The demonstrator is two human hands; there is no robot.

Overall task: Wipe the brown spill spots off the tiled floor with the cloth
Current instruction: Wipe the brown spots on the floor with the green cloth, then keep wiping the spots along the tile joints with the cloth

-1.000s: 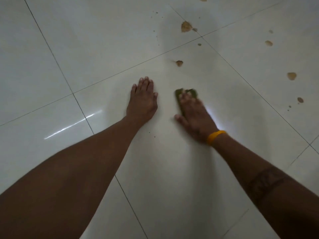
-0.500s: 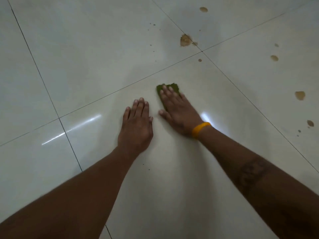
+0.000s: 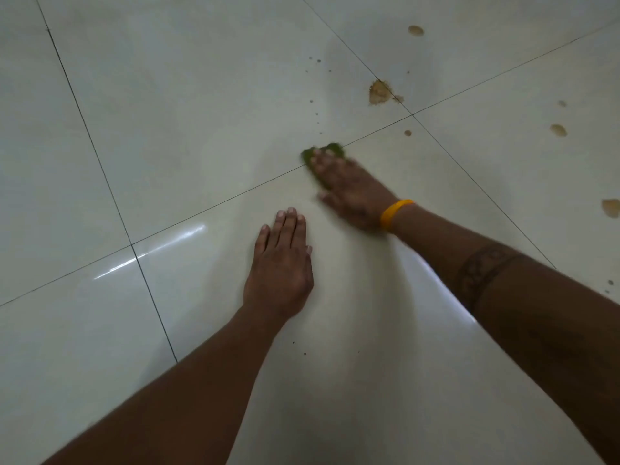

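My right hand (image 3: 352, 193), with a yellow wristband, presses flat on a green cloth (image 3: 322, 153) that peeks out past the fingertips on a grout line; the hand is motion-blurred. My left hand (image 3: 280, 266) lies flat on the white tiled floor (image 3: 174, 129), palm down with fingers together, below and left of the right hand, holding nothing. The largest brown spill spot (image 3: 379, 92) sits up and right of the cloth near a tile corner. A small spot (image 3: 407, 132) lies just right of the cloth. More spots (image 3: 558, 130) are scattered at the right.
Another brown spot (image 3: 415, 30) lies far up, and one (image 3: 611, 207) sits at the right edge. Tiny brown specks (image 3: 317, 114) dot the tile above the cloth. A light glare (image 3: 151, 253) shines on the floor at left.
My right hand has slid the cloth forward over the floor, past the spot seen one second ago, which no longer shows. My left hand stays planted; the view has shifted.
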